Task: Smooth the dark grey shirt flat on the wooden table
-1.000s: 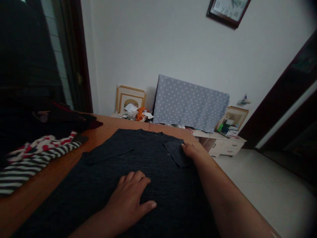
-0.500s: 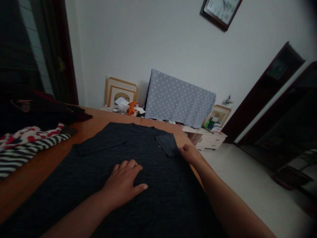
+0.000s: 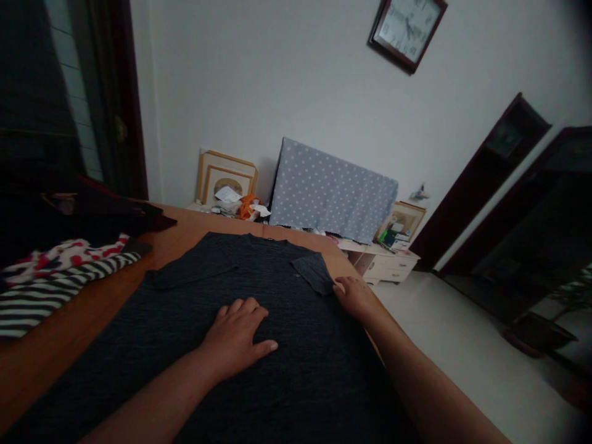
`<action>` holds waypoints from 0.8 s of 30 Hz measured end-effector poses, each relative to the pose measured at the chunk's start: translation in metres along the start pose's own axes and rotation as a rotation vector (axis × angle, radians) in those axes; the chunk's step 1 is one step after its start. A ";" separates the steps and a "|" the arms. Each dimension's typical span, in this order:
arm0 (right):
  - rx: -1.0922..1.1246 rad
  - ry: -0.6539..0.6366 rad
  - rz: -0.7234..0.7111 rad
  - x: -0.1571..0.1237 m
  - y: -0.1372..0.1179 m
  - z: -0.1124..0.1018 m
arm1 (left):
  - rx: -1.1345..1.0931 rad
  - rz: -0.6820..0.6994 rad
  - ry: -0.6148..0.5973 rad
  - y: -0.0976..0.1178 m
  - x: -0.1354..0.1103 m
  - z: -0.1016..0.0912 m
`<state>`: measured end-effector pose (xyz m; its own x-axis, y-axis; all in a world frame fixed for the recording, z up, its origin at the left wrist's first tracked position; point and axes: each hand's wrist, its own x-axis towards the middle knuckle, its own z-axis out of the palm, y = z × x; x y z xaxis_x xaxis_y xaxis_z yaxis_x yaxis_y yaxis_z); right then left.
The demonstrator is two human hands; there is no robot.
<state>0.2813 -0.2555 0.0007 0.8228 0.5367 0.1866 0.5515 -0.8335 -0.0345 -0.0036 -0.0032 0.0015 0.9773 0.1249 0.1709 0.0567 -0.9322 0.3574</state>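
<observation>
Head view shows a dark grey T-shirt (image 3: 259, 320) spread flat on a wooden table (image 3: 60, 333), its collar at twelve o'clock and its hem toward six o'clock. The left hand (image 3: 238, 336) is laid open, palm down, fingers together, on the middle of the shirt; this flat press is judged to pin the fabric so that it does not slide. At about two o'clock from it, the right hand (image 3: 354, 296) is set at the shirt's right edge, where the right sleeve (image 3: 314, 274) is folded inward over the body. Its fingertips touch the sleeve's lower corner; whether the cloth is pinched or only pressed cannot be told, as the fingers are curled and partly hidden. The left sleeve (image 3: 192, 274) is likewise folded in, at eleven o'clock from the left hand. At nine o'clock a pile of other garments (image 3: 55, 277), striped and spotted, is heaped on the table, apart from the shirt. Beyond the table, at one o'clock, a dotted cloth cover (image 3: 333, 191) is draped over something against the wall, and a clock (image 3: 407, 31) hangs above.
</observation>
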 end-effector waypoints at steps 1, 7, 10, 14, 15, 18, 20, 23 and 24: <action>-0.007 -0.023 -0.042 0.000 -0.004 -0.001 | 0.000 -0.001 0.001 0.000 0.000 0.000; -0.044 -0.034 -0.040 0.003 -0.022 -0.003 | -0.015 0.000 0.004 0.000 -0.001 -0.001; -0.006 -0.030 -0.019 0.008 -0.027 -0.004 | -0.024 -0.004 -0.003 0.001 -0.002 -0.003; 0.014 -0.067 0.019 0.019 -0.035 -0.003 | -0.029 -0.026 -0.011 0.003 -0.002 -0.005; 0.021 -0.045 0.031 0.023 -0.038 -0.002 | -0.031 -0.030 -0.013 0.004 -0.002 -0.005; 0.057 -0.025 0.014 0.034 -0.046 0.002 | -0.037 -0.032 -0.020 0.005 -0.003 -0.006; 0.077 -0.068 -0.019 0.038 -0.051 0.005 | -0.042 -0.033 -0.020 0.005 -0.003 -0.007; 0.079 -0.088 -0.017 0.040 -0.058 0.007 | -0.047 -0.033 -0.017 0.005 -0.004 -0.008; 0.082 -0.070 -0.007 0.040 -0.060 0.007 | -0.048 -0.034 -0.015 0.005 -0.004 -0.008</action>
<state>0.2817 -0.1830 0.0033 0.8250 0.5527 0.1179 0.5642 -0.8178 -0.1137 -0.0085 -0.0057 0.0096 0.9780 0.1509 0.1438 0.0807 -0.9103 0.4061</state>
